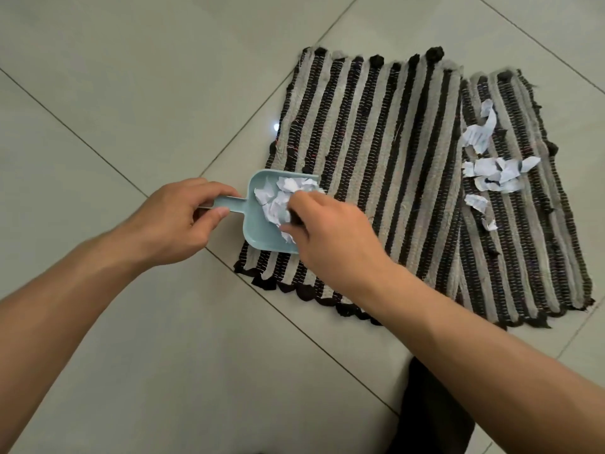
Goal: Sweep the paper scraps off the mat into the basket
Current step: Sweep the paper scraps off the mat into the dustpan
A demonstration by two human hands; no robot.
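A pale blue dustpan (258, 231) rests at the left edge of the striped black-and-beige mat (376, 152). My left hand (183, 217) grips its short handle. White paper scraps (278, 201) are piled in the pan. My right hand (327, 231) hovers over the pan's mouth, closed around a small dark brush that it mostly hides. More paper scraps (494, 172) lie scattered on the right part of the mat. No basket is in view.
The mat lies on a floor of large pale tiles (131, 93). A second strip of mat (523, 224) overlaps the first on the right. A dark patch of fabric (425, 414) shows at the bottom under my right forearm.
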